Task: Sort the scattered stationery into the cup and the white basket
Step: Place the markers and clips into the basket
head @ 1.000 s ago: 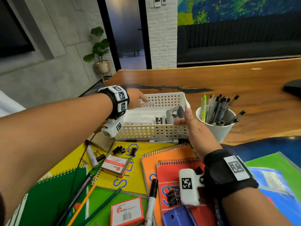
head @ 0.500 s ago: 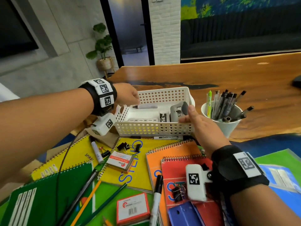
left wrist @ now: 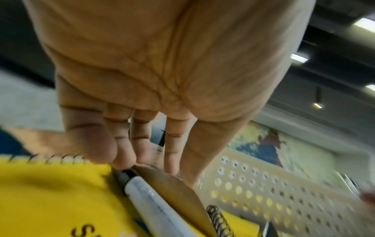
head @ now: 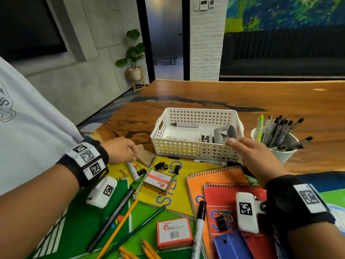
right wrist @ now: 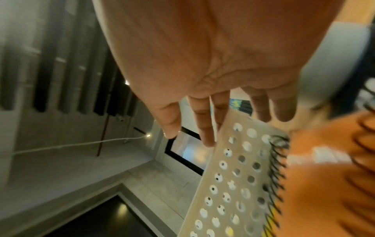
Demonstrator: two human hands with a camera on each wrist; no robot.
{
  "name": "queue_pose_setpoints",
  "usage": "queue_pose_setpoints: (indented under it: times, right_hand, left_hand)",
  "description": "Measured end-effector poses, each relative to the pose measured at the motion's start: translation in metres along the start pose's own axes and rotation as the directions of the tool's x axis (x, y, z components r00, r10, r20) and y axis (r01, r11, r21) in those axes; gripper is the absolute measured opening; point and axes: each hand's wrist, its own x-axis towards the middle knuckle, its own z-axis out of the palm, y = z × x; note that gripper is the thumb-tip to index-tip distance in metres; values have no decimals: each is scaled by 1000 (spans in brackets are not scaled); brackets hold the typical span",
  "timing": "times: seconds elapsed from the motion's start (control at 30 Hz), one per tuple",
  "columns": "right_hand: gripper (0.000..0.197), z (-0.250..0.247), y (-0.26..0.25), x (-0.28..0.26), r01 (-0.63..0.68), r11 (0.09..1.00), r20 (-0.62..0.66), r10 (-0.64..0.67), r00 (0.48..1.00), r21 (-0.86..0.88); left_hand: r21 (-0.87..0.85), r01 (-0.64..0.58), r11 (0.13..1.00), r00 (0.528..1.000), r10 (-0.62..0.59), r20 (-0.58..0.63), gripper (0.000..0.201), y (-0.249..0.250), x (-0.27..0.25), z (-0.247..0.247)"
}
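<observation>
The white marker [head: 133, 171] lying on the yellow notebook [head: 168, 195] left of the white basket [head: 196, 146] looks light, stiff and smooth (likely to roll), so the left hand [head: 121, 150], grip loosely apart at its dark cap, should pinch mid-barrel.

Wooden table [head: 270, 101] bears white basket [head: 194, 149], cup [head: 283, 156] and overlapping spiral notebooks [head: 173, 191]
</observation>
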Motion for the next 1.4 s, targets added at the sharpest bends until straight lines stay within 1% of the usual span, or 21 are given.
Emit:
queue_pose_setpoints:
  times: [0.07,0.13,0.17,0.27,0.3,0.33,0.37,0.43,0.47,0.53,0.6,0.67,0.8,0.87,1.0,1.1,1.13,1.17,1.23,1.3,1.4]
  right_hand:
    - [31,-6,-10,-4,24,994,-27,-27,999,-105]
    - [30,-10,-28,-12,65,985,-48,-73,996,-162]
    - [27,-10,-40,-17,90,982,-40,-98,994,-168]
    - [17,8,-80,-20,185,941,83,-168,982,-283]
    - [14,20,-92,-18,210,910,156,-164,974,-356]
    - [13,35,-100,-13,234,869,236,-141,961,-436]
    - [14,50,-106,-8,270,802,321,-104,942,-533]
    - [21,84,-108,3,368,578,472,34,881,-728]
    - [30,100,-106,8,419,457,516,108,850,-785]
    - [50,125,-104,13,473,313,547,220,808,-824]
    - [56,143,-103,17,514,211,554,248,794,-831]
    - [52,155,-99,23,547,119,559,242,793,-829]
    - [40,166,-92,28,561,27,552,223,803,-827]
    - [37,166,-90,30,547,7,538,190,821,-837]
    - [34,164,-94,27,511,30,510,131,850,-859]
    - [26,160,-106,25,496,10,496,46,867,-868]
    - [21,158,-113,26,498,33,498,5,867,-867]
    - [16,155,-123,26,503,106,502,-32,864,-858]
    - [10,150,-142,27,511,384,528,-68,846,-769]
    - [9,145,-154,28,475,637,573,-65,817,-606]
    - [11,139,-153,27,380,807,608,-33,793,-453]
  left_hand:
    - [-288,95,953,995,-89,34,21,-13,7,6]
    - [-642,194,741,981,-146,128,20,-22,12,17]
    - [-754,209,623,978,-152,145,19,-25,13,23]
    - [-900,122,419,981,-189,45,16,-32,17,44]
    - [-938,82,337,981,-195,15,13,-33,17,51]
    - [-975,47,218,981,-192,5,10,-33,16,57]
    - [-998,21,65,985,-175,10,7,-33,14,62]
    - [-969,-6,-246,993,-118,24,7,-35,8,69]
    - [-938,-9,-347,995,-97,26,7,-36,4,70]
    - [-895,-8,-446,998,-63,23,4,-37,-1,70]
    - [-886,7,-465,999,-35,26,8,-37,-4,69]
    - [-890,14,-456,999,-24,29,13,-35,-4,70]
    - [-880,25,-474,999,-22,40,17,-36,-1,72]
    - [-875,26,-483,999,-29,45,19,-36,0,72]
    - [-882,16,-472,999,-29,34,20,-34,-4,69]
    - [-909,-53,-414,990,95,-101,28,-26,-19,59]
    - [-920,-78,-384,974,168,-153,34,-21,-25,55]
    - [-932,-101,-348,952,237,-191,38,-14,-31,51]
    - [-948,-116,-296,918,333,-217,43,0,-36,49]
    - [-942,-72,-327,919,346,-190,42,14,-38,53]
    - [-929,-61,-365,954,252,-161,33,28,-36,62]
